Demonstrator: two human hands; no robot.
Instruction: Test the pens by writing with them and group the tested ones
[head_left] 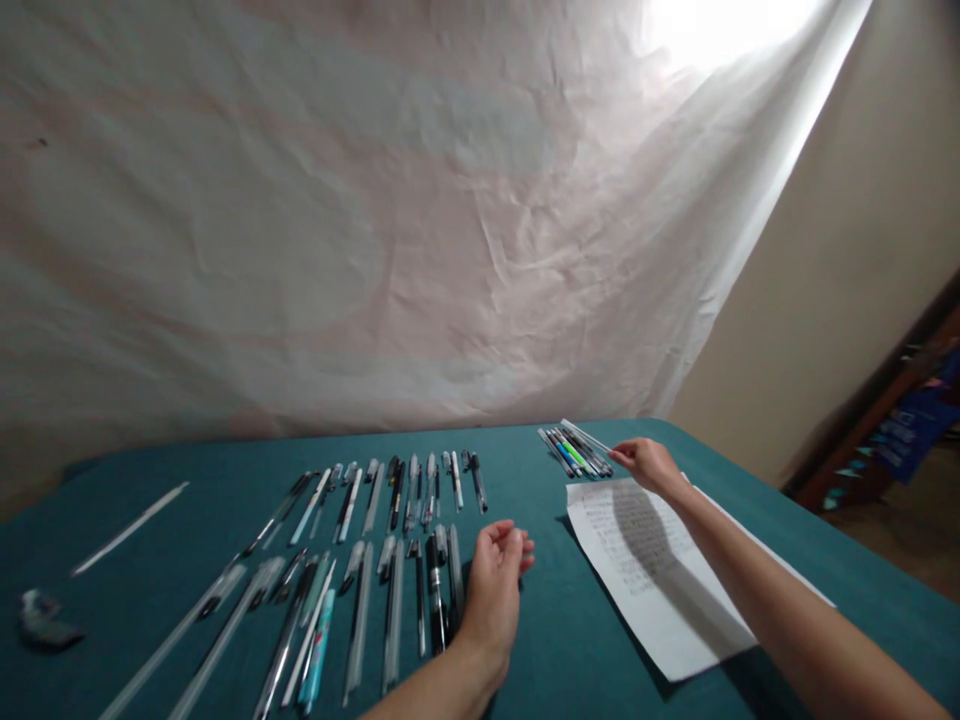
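From the head camera we see our right hand [649, 463] stretched forward over the far right part of the bench [555, 640], which is covered in teal cloth. Its fingertips reach the right end of a small bunch of pens [576, 452], among them a green one, a blue one and several dark or pale ones, lying close together and slanting away to the left. The fingers are drawn together toward that end, but we cannot tell whether they pinch a pen or only touch it.

Our left hand [499, 580] is nearer to us, in the middle of the bench. Its fingers are loosely curled and apart, and it grips nothing. It is just to the right of the near row of pens [352, 615], whose last dark pens lie beside the wrist. Beyond it runs a far row of pens [390, 492]. All the pens lie loose on the cloth, side by side.

A sheet of paper [660, 590] with faint handwriting lies between the two hands, under the right forearm, whose shadow falls across it; the writing is too small to read. Far to the left lies a thin white stick [131, 528], well apart from the rows, and near the left edge a dark crumpled thing [45, 618] that is too blurred to make out. The nearest pens are cut off by the lower edge of the picture. A creased white cloth [375, 220] hangs behind the bench
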